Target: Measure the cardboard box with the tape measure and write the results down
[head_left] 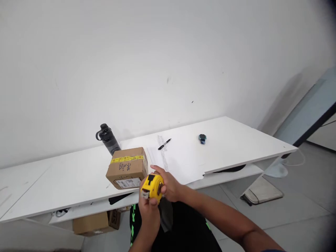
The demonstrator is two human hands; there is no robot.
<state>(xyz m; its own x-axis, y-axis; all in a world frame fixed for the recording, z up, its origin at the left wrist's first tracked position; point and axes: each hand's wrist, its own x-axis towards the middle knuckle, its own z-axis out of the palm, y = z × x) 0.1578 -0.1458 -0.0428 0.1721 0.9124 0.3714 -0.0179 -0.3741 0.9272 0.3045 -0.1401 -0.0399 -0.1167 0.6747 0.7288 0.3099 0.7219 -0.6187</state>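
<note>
A yellow and black tape measure [153, 184] is held between my two hands, just in front of the desk's front edge. My left hand [149, 211] grips it from below, with the metal end hook on that side. Fingers of my right hand [169, 185] close on the case's right side. Beside my hands, a taped cardboard box [128, 168] with black handwriting and a white label stands near the desk edge. Behind it is a dark water bottle [109, 139]. White paper [181, 161] lies to the right, with a black pen [164, 144] on it.
The white desk [70, 175] runs along a wall. A small dark watch-like object [202, 138] lies toward its right. Below is a shelf [149, 183], and another cardboard box [91, 224] stands beneath. A pale flat panel [262, 192] lies on the floor at right.
</note>
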